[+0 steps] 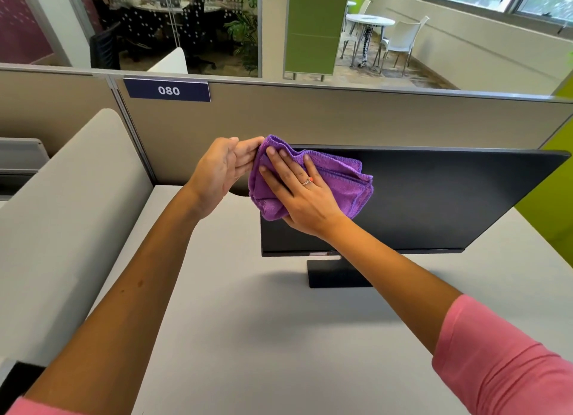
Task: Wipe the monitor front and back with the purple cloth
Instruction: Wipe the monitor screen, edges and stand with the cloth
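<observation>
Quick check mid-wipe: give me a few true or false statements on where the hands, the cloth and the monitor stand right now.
1. The right hand presses the purple cloth flat against the monitor near its upper left corner. True.
2. The left hand rests on the desk. False: it is raised at the monitor's left edge, fingers touching the cloth.
3. The monitor screen is lit. False: it is dark.
4. The monitor stands upright on its stand. True.
5. The cloth covers the whole screen. False: it covers only the upper left part.
6. The sign on the partition reads 080. True.
</observation>
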`<action>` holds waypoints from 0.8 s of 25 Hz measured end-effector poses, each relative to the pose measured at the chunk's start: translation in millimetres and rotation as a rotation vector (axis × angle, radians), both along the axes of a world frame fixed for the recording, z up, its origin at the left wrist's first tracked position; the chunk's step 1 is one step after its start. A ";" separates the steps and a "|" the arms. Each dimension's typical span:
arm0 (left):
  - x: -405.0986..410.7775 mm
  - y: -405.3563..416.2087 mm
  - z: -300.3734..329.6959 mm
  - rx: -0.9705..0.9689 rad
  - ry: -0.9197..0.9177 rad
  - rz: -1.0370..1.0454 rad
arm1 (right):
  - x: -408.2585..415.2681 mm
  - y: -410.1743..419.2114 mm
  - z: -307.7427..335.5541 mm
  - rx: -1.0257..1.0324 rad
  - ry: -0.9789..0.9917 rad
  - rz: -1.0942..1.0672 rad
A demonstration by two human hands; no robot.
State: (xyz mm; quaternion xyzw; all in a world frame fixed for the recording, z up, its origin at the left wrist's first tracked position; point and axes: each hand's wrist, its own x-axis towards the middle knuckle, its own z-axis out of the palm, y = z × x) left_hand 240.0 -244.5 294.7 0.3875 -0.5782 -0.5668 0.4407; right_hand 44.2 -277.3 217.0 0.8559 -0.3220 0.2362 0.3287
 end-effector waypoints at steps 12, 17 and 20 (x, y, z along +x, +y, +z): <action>-25.1 14.0 18.6 0.061 -0.204 0.150 | -29.0 6.0 -90.3 0.090 0.483 -0.046; -33.4 12.5 19.7 0.097 -0.196 0.186 | -31.3 -3.8 -64.4 0.036 0.339 -0.008; -31.6 7.0 13.8 0.092 -0.212 0.167 | -22.1 -11.2 -30.5 -0.017 0.064 -0.024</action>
